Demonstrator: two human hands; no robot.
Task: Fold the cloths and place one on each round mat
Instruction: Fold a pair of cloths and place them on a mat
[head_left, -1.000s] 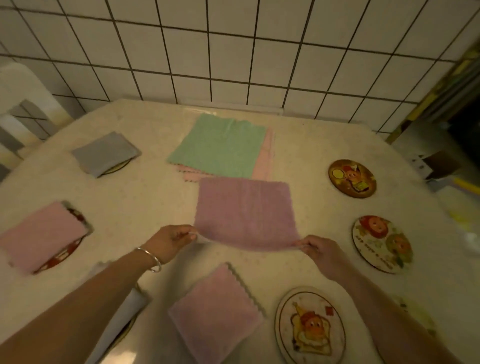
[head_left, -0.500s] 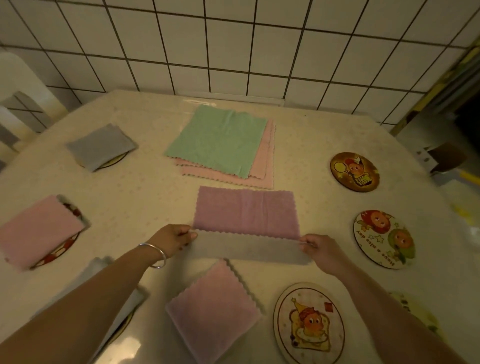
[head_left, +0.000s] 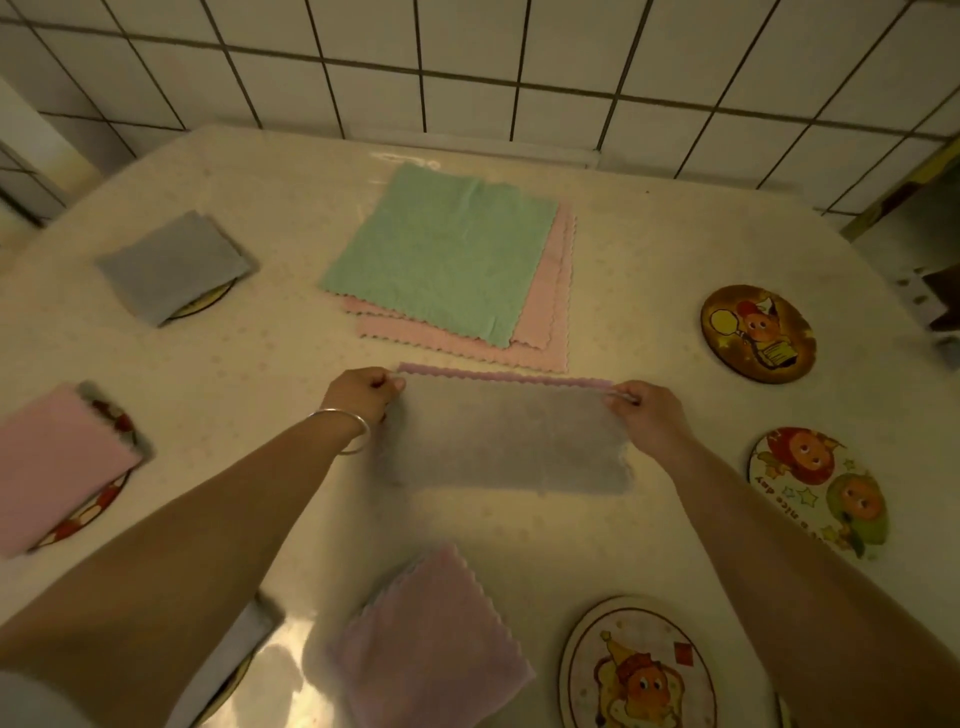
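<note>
A home dining or kitchen corner is suggested; a white tiled wall with dark grout is seen behind a table covered in a pale, glossy patterned cloth; cartoon-printed round mats are laid along its edge; part of a pale chair is glimpsed at left.
</note>
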